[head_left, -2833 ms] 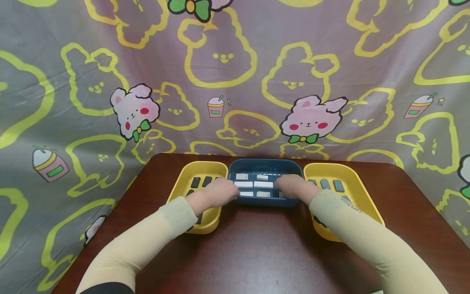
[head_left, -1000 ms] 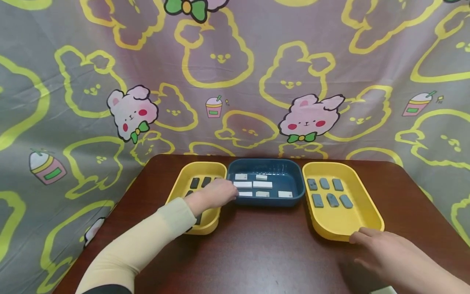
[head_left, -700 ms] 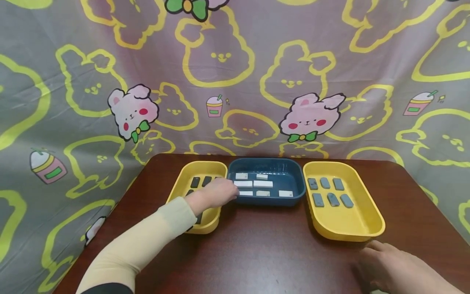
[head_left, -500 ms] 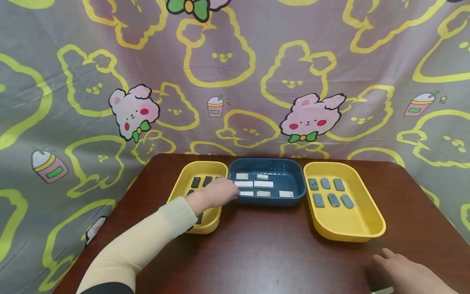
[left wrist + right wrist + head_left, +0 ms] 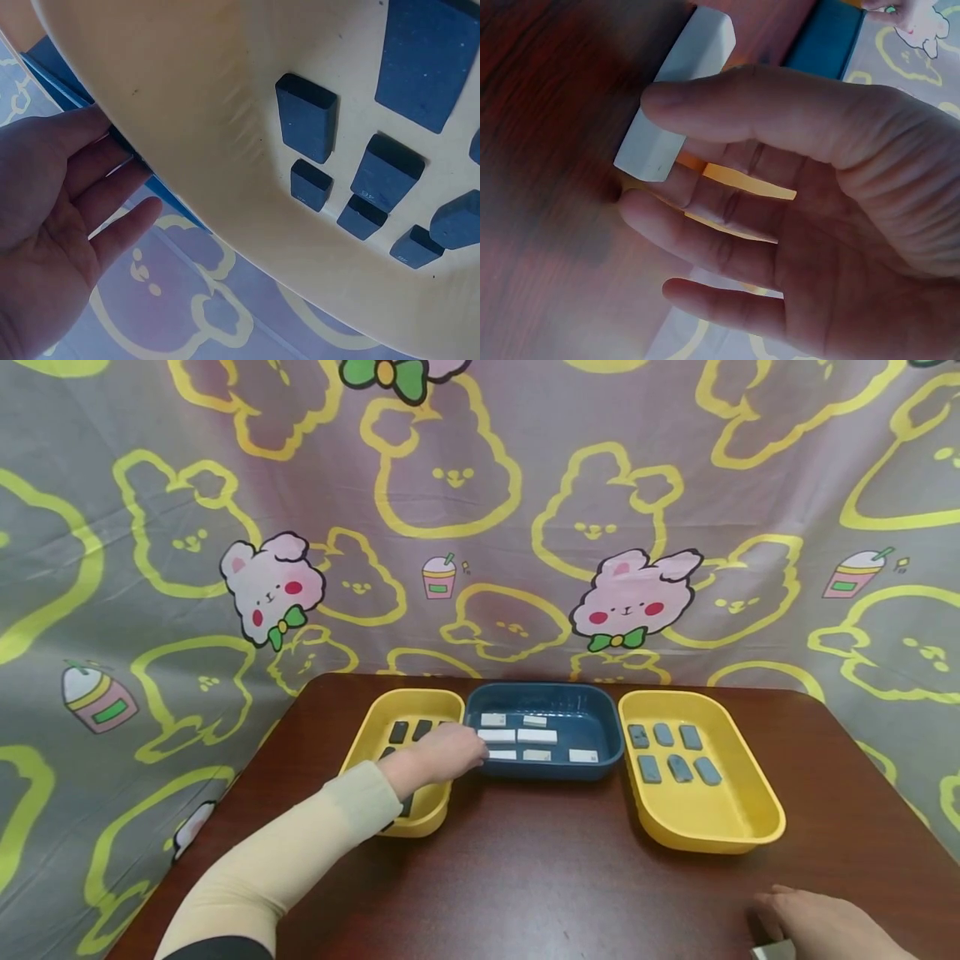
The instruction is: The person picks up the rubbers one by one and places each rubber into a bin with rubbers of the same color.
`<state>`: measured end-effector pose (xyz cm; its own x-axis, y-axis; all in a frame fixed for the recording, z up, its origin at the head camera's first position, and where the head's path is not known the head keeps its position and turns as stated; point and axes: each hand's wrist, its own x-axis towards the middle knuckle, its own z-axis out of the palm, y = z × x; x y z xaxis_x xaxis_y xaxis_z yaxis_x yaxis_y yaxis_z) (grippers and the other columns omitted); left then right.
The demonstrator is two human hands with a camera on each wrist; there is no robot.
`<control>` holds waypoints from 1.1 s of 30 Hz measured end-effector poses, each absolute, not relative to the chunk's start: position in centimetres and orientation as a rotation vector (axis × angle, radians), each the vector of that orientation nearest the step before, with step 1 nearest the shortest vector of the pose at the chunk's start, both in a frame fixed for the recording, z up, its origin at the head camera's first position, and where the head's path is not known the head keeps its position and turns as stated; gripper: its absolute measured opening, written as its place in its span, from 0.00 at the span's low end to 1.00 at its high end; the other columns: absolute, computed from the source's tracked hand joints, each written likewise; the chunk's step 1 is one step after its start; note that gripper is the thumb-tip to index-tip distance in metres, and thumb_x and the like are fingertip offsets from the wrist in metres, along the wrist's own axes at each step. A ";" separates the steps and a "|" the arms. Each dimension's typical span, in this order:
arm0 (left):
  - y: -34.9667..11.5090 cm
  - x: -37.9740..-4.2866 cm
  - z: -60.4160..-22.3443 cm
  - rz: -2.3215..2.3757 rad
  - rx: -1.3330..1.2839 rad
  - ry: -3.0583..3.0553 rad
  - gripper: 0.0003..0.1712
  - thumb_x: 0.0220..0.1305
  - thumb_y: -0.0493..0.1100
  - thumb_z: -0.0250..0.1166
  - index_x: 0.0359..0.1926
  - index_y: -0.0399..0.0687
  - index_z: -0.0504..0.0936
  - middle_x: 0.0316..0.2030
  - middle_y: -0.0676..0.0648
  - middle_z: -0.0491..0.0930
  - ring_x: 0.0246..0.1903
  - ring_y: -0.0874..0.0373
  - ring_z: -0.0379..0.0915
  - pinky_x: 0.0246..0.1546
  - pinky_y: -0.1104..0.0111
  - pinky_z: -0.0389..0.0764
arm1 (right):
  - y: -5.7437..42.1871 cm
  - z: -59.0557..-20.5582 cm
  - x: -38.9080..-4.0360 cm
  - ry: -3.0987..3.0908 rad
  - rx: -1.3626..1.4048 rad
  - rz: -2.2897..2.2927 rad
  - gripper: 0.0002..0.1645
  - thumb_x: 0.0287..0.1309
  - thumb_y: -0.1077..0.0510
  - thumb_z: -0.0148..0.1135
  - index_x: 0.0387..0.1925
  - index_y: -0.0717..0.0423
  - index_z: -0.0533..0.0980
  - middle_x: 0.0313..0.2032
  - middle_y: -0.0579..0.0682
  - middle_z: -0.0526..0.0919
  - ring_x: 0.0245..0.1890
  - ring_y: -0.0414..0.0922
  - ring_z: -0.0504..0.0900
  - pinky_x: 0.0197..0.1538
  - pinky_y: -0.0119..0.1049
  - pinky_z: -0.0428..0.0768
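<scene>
My left hand (image 5: pixel 442 753) pinches the near left rim of the blue tray (image 5: pixel 592 718), right beside the left yellow tray (image 5: pixel 202 97); its fingertips are partly hidden behind the yellow rim in the left wrist view. At the front right of the table, my right hand (image 5: pixel 828 927) holds a white eraser (image 5: pixel 649 146) between thumb and fingers, low over the wood. The other fingers are spread and slightly bent. Several white erasers lie in rows in the blue tray, one of them (image 5: pixel 582 756) alone at its front right.
The right yellow tray (image 5: pixel 720 814) has two rows of grey-blue erasers (image 5: pixel 679 768). Dark erasers (image 5: pixel 307 116) lie in the left yellow tray, partly covered by my left arm in the head view. A patterned cloth (image 5: pixel 517 552) hangs behind the brown table (image 5: pixel 555 868).
My right hand has left the blue tray, where an eraser shows at the front right, and moved to the table's front right, where it now grips another white eraser. My left hand stays put.
</scene>
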<state>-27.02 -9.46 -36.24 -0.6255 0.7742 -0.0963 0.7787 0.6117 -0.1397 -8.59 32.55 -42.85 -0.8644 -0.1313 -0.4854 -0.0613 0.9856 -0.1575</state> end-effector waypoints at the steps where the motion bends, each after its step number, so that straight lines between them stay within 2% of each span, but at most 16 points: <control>1: -9.5 -27.0 -36.3 -0.260 1.342 2.797 0.06 0.67 0.43 0.63 0.37 0.51 0.87 0.26 0.54 0.80 0.28 0.61 0.73 0.36 0.67 0.77 | 32.5 -42.8 -8.6 2.613 -0.138 -0.188 0.25 0.38 0.34 0.76 0.23 0.43 0.71 0.21 0.44 0.69 0.21 0.43 0.67 0.26 0.40 0.66; 4: -9.5 -27.0 -36.3 -0.260 1.330 2.798 0.07 0.68 0.43 0.63 0.38 0.51 0.87 0.26 0.55 0.81 0.28 0.61 0.73 0.37 0.68 0.77 | 32.4 -42.9 -8.8 2.598 -0.121 -0.195 0.24 0.36 0.34 0.76 0.24 0.41 0.73 0.21 0.43 0.70 0.22 0.42 0.68 0.27 0.40 0.68; 17: -9.5 -27.0 -36.4 -0.253 1.329 2.800 0.07 0.67 0.43 0.63 0.37 0.51 0.87 0.26 0.54 0.81 0.27 0.61 0.73 0.36 0.67 0.77 | 32.4 -42.7 -8.9 2.590 -0.158 -0.296 0.21 0.41 0.37 0.75 0.25 0.40 0.72 0.21 0.42 0.71 0.21 0.38 0.68 0.27 0.38 0.67; 20: -9.6 -27.0 -36.3 -0.240 1.335 2.803 0.07 0.67 0.42 0.63 0.36 0.50 0.87 0.25 0.54 0.80 0.27 0.60 0.73 0.35 0.67 0.77 | 32.5 -42.4 -9.1 2.613 -0.231 -0.322 0.20 0.41 0.35 0.74 0.27 0.36 0.73 0.23 0.38 0.72 0.22 0.36 0.69 0.27 0.38 0.69; 24: -9.6 -27.1 -36.3 -0.229 1.342 2.805 0.06 0.67 0.42 0.63 0.35 0.50 0.87 0.26 0.53 0.81 0.27 0.60 0.73 0.35 0.66 0.77 | 32.0 -41.8 -9.5 2.612 -0.231 -0.339 0.23 0.34 0.29 0.74 0.32 0.28 0.75 0.30 0.29 0.77 0.29 0.31 0.75 0.33 0.39 0.75; 26: -9.6 -27.1 -36.3 -0.230 1.344 2.802 0.06 0.67 0.42 0.63 0.36 0.50 0.86 0.27 0.53 0.81 0.28 0.59 0.74 0.36 0.66 0.77 | 31.6 -41.5 -9.6 2.601 -0.160 -0.317 0.26 0.31 0.31 0.77 0.33 0.31 0.75 0.33 0.32 0.78 0.32 0.35 0.76 0.37 0.42 0.76; 29: -9.6 -27.1 -36.3 -0.233 1.340 2.795 0.06 0.67 0.42 0.63 0.38 0.50 0.87 0.29 0.53 0.82 0.29 0.59 0.74 0.38 0.67 0.77 | 31.5 -41.0 -9.9 2.585 -0.162 -0.308 0.30 0.31 0.36 0.79 0.40 0.36 0.78 0.37 0.37 0.80 0.36 0.40 0.78 0.40 0.48 0.78; 30: -9.6 -27.1 -36.3 -0.237 1.347 2.794 0.06 0.67 0.42 0.63 0.38 0.50 0.87 0.29 0.52 0.83 0.29 0.59 0.75 0.38 0.67 0.77 | 31.4 -40.8 -10.0 2.589 -0.165 -0.287 0.30 0.32 0.39 0.80 0.39 0.40 0.78 0.35 0.39 0.79 0.34 0.41 0.77 0.40 0.49 0.77; 33: -9.7 -27.1 -36.4 -0.248 1.343 2.797 0.07 0.67 0.43 0.63 0.39 0.50 0.87 0.30 0.52 0.83 0.30 0.59 0.75 0.39 0.67 0.78 | 30.7 -39.9 -10.0 2.609 -0.186 -0.256 0.24 0.37 0.44 0.79 0.37 0.40 0.77 0.31 0.38 0.76 0.31 0.41 0.74 0.37 0.46 0.76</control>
<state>-27.12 -9.74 -36.39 -0.6272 0.7731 -0.0946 0.7777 0.6150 -0.1304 -10.03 30.73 -39.87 -0.8615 -0.1795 -0.4749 -0.0838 0.9729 -0.2157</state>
